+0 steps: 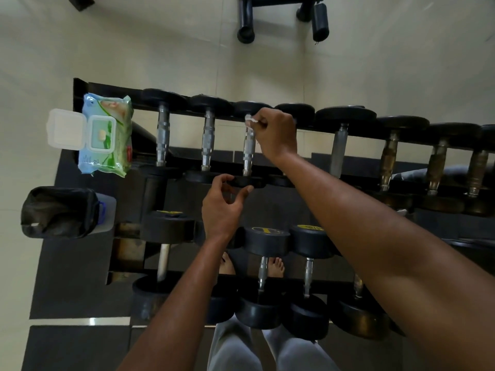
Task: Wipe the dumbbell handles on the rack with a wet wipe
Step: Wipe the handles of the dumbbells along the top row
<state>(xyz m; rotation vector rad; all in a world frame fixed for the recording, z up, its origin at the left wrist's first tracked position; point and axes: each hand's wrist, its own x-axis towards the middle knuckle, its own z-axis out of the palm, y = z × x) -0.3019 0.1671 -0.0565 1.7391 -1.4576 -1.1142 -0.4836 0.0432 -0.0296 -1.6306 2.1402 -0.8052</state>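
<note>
A black rack [107,88] holds a top row of dumbbells with chrome handles. My right hand [277,135] pinches a small white wet wipe [251,120] against the far end of the third dumbbell's handle [248,149]. My left hand [223,207] grips the near black head [247,182] of that same dumbbell between thumb and fingers. Two dumbbell handles [162,135] [208,141] lie to the left of it. Further right, a grey handle [338,148] and several brownish handles [388,159] sit in the row.
An open pack of wet wipes [107,135] with its lid flipped left lies on the rack's left end. A bin lined with a black bag [59,211] stands below it. A lower tier carries bigger dumbbells [266,241]. Bench legs [246,20] stand on the tiled floor beyond. My bare feet [276,267] show under the rack.
</note>
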